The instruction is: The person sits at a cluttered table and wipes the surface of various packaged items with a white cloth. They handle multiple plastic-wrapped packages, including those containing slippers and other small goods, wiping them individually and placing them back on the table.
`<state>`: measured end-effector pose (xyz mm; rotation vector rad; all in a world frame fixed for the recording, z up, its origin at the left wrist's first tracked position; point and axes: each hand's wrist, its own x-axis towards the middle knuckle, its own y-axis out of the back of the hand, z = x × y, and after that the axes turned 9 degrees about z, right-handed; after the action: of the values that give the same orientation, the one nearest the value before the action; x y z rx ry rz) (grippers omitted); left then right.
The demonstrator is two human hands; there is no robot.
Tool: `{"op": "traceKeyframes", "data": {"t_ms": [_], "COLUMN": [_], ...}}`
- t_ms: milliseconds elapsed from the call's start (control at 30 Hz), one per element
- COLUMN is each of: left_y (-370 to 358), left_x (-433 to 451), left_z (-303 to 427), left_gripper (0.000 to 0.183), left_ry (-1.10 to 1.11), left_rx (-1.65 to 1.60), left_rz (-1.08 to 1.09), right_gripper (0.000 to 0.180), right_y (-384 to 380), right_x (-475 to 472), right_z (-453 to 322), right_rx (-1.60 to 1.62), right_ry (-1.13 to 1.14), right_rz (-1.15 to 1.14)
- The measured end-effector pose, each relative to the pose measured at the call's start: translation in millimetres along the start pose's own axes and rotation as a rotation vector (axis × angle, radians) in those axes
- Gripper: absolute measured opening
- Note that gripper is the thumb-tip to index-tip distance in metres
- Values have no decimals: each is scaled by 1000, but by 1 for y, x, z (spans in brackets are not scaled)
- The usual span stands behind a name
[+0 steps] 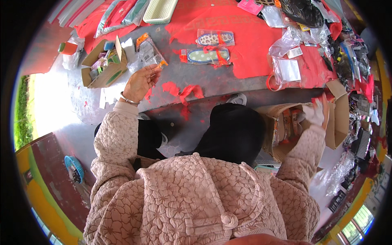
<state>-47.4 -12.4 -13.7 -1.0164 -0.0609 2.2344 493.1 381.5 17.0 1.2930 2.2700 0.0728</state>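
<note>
My left hand point(142, 81) is above the grey tabletop with its fingers loosely curled. Its fingertips meet the orange corner of a clear plastic packet point(148, 50) that bears a barcode; whether they grip it is unclear. At the right, my right hand point(324, 111) is over an open cardboard box point(277, 150), blurred by motion. A whitish plastic packet point(314, 113) shows against its palm, seemingly held. Inside the box stand several orange-topped packets point(286, 122). Beyond my left hand lie two wrapped oval items, one spotted point(216, 39) and one green with white dots point(208, 56).
Left of the packet stands a small carton point(105, 75) full of small coloured boxes, near a red jar point(68, 49). A cream basket point(160, 10) sits at the back. Torn red sheeting point(254, 58) covers part of the table. Clear bags point(286, 69) and assorted goods crowd the right.
</note>
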Motion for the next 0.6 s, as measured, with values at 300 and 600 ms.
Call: {"op": "traceKeyframes", "data": {"t_ms": [300,600], "left_y": [-44,-25], "left_x": [-57,-86], "left_z": [-10,-43], "left_gripper": [24,24], "left_ry": [131,-537], "left_rx": [183,1368], "left_rz": [-461,-700], "right_gripper": [28,58], "right_y": [-370,-626], "right_x": [122,50], "right_z": [-179,-137], "right_rx": [-589,-1050], "right_ry": [491,560], "right_rz": [-646,-304]}}
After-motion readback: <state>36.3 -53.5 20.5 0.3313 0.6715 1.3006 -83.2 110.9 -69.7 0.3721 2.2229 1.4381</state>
